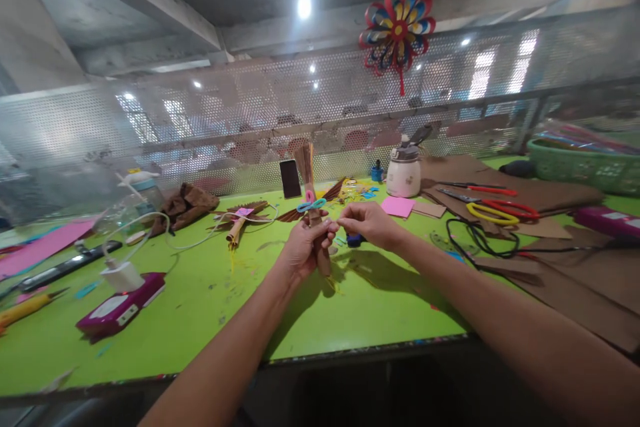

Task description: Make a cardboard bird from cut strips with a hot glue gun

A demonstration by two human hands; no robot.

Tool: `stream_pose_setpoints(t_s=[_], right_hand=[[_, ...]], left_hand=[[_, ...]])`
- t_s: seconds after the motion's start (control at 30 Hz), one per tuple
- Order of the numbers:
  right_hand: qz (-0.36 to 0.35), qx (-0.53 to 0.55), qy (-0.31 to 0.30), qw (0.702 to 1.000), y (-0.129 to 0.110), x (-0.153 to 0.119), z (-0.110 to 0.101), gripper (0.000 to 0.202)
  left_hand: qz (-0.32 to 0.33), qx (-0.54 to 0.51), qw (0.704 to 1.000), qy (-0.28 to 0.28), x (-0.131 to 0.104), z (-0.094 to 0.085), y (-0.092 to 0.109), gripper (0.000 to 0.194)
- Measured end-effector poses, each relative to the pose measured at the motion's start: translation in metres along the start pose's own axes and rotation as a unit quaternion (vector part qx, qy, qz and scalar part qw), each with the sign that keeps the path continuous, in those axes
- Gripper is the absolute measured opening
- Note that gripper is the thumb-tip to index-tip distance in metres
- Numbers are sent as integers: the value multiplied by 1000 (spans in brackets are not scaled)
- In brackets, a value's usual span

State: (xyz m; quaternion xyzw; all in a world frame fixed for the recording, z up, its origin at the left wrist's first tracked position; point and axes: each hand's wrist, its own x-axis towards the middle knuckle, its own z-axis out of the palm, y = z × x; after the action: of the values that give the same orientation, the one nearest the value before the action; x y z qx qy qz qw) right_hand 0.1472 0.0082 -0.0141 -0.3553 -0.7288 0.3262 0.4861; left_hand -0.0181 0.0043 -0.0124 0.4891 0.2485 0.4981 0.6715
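My left hand is wrapped round a brown paper craft that stands roughly upright above the table. Its top is a sheaf of pleated brown strips, with small pink and blue paper loops just above my fingers. The lower end of the brown roll sticks out below the hand. Close by on the right, my right hand is closed in a pinch near my left fingertips. Whatever lies between its fingers is too small to make out. Behind it, a small dark blue object is partly hidden.
Left lie a similar brown paper craft, a white cable, a purple power strip and a yellow-handled tool. A phone leans at the back. Right are a white bottle, pink paper, scissors, brown cardboard and a green basket.
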Motion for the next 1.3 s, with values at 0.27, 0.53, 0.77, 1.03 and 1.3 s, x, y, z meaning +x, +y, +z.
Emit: stream_pose_setpoints(t_s=[0.27, 0.53, 0.77, 1.03, 1.3], right_hand=[[18, 23, 27, 999, 4, 3, 12, 28], [13, 25, 5, 1000, 3, 2, 9, 26], [28, 68, -11, 997, 5, 1, 10, 29], [26, 1, -54, 998, 10, 1, -1, 28], [-149, -234, -75, 958, -7, -2, -7, 19]], left_hand=[[23, 7, 999, 48, 5, -1, 0, 31], [-35, -18, 999, 36, 4, -3, 4, 24], [-49, -32, 997, 54, 5, -4, 3, 25], [-62, -17, 997, 34, 5, -10, -1, 25], [-66, -12, 997, 40, 4, -9, 0, 26]])
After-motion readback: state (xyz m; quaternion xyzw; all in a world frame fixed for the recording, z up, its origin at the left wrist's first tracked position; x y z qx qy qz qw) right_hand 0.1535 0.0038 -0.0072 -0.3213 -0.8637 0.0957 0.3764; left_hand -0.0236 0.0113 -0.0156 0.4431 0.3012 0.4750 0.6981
